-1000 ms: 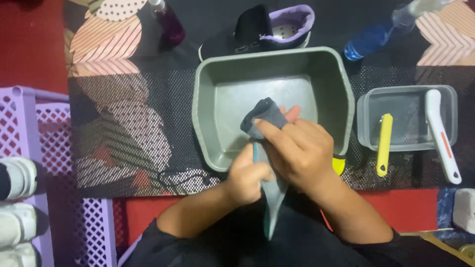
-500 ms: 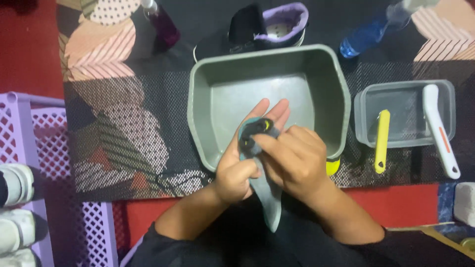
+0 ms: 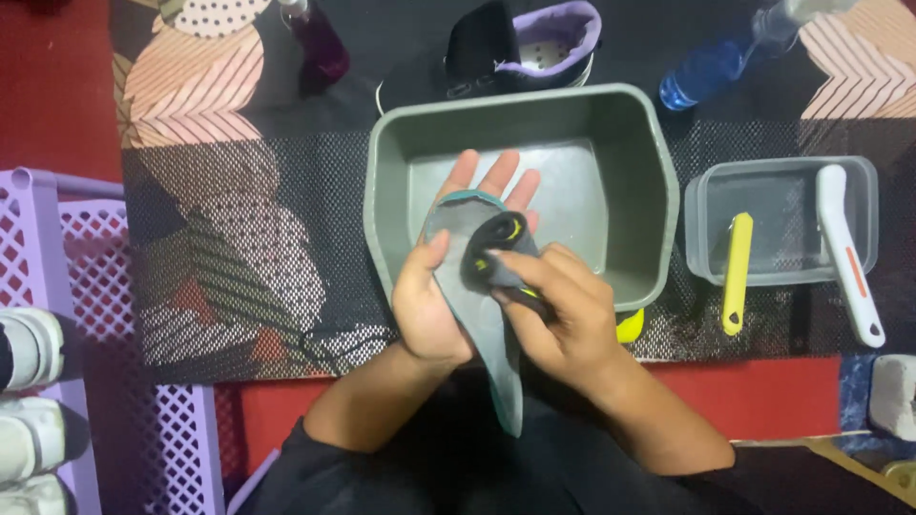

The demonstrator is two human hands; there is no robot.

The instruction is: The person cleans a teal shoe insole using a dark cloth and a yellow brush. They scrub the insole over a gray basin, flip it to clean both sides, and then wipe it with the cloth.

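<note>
My left hand lies palm up under a grey shoe insole with a teal edge, its fingers spread over the near rim of a grey-green plastic basin. My right hand presses a small dark brush or pad with yellow trim onto the insole's upper part. The insole's narrow end points down toward my lap. A black and purple shoe stands just behind the basin.
A clear tub at right holds a yellow brush and a white-handled brush. A blue spray bottle and a dark red bottle stand at the back. A purple lattice rack with white shoes is left.
My left hand has flattened under the insole, which now lies spread out. My right hand has slid down it toward me, and the dark brush shows on the insole.
</note>
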